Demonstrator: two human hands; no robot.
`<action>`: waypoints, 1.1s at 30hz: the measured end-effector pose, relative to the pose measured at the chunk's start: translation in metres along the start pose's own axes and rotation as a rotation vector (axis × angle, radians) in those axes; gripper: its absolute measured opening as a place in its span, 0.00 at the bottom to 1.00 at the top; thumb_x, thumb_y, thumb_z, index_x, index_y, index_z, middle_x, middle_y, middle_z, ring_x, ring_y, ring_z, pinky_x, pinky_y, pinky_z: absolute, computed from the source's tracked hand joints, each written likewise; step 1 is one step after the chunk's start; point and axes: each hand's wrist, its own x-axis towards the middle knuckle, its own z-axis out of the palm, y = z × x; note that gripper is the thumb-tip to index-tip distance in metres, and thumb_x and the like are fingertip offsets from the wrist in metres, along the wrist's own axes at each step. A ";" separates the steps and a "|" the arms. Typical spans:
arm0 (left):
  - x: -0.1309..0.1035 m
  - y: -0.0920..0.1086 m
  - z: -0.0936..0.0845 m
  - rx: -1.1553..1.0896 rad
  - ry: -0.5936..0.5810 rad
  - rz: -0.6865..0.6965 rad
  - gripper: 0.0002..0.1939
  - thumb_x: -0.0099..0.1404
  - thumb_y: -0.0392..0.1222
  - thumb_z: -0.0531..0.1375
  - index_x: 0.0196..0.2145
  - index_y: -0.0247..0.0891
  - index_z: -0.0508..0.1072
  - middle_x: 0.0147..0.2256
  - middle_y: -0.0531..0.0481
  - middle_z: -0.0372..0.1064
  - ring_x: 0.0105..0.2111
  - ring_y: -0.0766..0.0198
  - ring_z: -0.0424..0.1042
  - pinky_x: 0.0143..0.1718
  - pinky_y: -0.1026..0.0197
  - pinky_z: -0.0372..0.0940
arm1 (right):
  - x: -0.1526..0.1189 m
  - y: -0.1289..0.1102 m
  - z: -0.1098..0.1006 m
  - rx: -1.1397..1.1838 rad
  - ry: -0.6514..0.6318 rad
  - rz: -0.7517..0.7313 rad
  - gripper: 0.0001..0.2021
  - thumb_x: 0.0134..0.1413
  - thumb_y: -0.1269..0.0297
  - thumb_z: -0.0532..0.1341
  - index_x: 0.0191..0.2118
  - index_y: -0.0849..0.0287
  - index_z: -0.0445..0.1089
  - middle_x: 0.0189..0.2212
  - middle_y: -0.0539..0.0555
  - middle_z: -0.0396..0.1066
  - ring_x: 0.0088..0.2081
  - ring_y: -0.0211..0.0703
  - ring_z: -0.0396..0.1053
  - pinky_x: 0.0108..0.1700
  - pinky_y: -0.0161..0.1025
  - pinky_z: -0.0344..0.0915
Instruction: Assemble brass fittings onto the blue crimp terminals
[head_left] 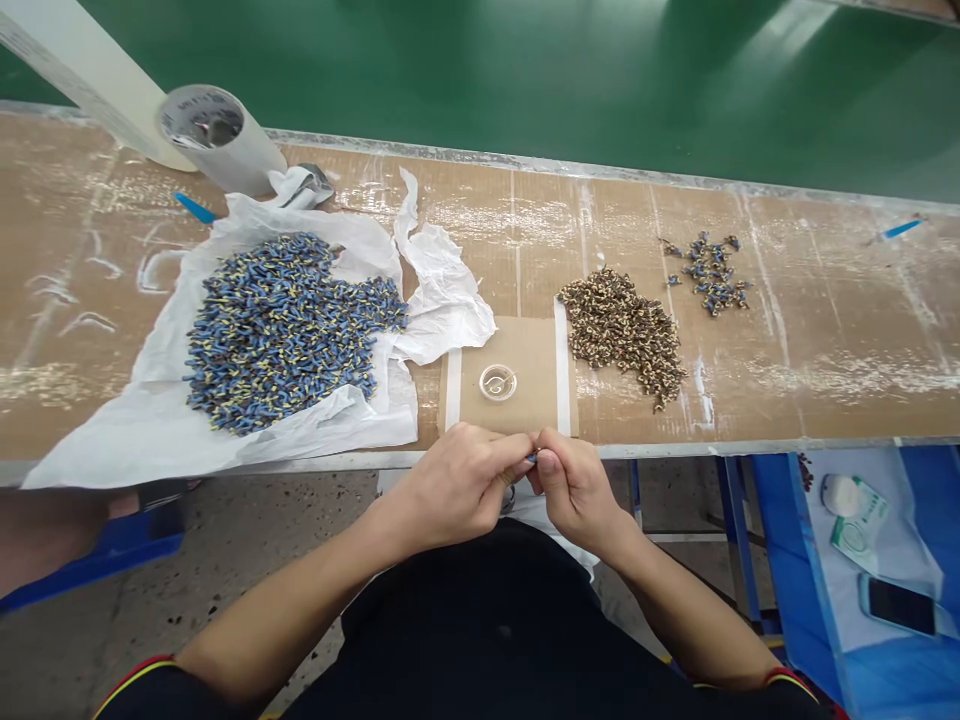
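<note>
Nearest to us is our dark shirt (480, 620), cut off by the bottom edge, its sleeve ends showing red and yellow trim. Beyond it, at the front edge of the worktable (795, 400), our left hand (466, 482) and right hand (581, 490) meet, fingertips pinched together around a small blue piece (532, 458). Fingers cover most of it, so we cannot make out its full shape or which hand bears it more. Just beyond lies a clear round dish (498, 394) on a cardboard panel (529, 405) edged with white strips; something thin and curved shows in it, too small to identify. To the left, a large heap of blue and yellow pieces (281, 335) rests on crumpled white paper (157, 395), whose folds hide part of its edge. To the right sit a brownish heap of small parts (622, 335) and, farther off, a loose cluster of bluish pieces (709, 275); we cannot resolve individual details. A wide roll (251, 160) stands at the upper left, its unwound strip running out of view. At the lower right, a phone (900, 605) lies near a green-and-white packet (860, 530).
</note>
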 end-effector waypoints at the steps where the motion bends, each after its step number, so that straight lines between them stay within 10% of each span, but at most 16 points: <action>1: -0.001 0.000 0.001 0.011 -0.014 -0.012 0.10 0.63 0.27 0.49 0.27 0.39 0.59 0.21 0.55 0.61 0.20 0.67 0.60 0.24 0.62 0.50 | -0.001 0.001 0.001 -0.005 -0.007 0.004 0.16 0.71 0.60 0.44 0.30 0.55 0.57 0.22 0.48 0.63 0.21 0.36 0.59 0.27 0.35 0.56; 13: -0.002 -0.001 -0.001 -0.075 -0.012 -0.087 0.10 0.67 0.29 0.49 0.28 0.37 0.62 0.24 0.53 0.65 0.23 0.67 0.62 0.26 0.63 0.52 | 0.005 0.002 0.002 0.090 -0.050 0.076 0.18 0.71 0.57 0.45 0.30 0.56 0.58 0.22 0.48 0.63 0.23 0.36 0.62 0.27 0.34 0.58; 25: -0.004 0.006 -0.003 -1.636 -0.034 -0.550 0.17 0.72 0.46 0.50 0.26 0.36 0.62 0.13 0.60 0.49 0.12 0.74 0.45 0.15 0.72 0.48 | 0.019 -0.013 -0.009 0.379 0.145 0.176 0.12 0.69 0.55 0.51 0.49 0.54 0.63 0.41 0.56 0.71 0.34 0.39 0.70 0.35 0.37 0.69; 33: -0.005 0.005 -0.003 -1.882 -0.128 -0.536 0.19 0.74 0.44 0.47 0.25 0.36 0.63 0.13 0.59 0.46 0.12 0.73 0.42 0.12 0.72 0.44 | 0.023 -0.017 -0.014 0.296 -0.011 0.156 0.09 0.66 0.61 0.58 0.48 0.56 0.68 0.42 0.55 0.71 0.40 0.41 0.72 0.42 0.38 0.70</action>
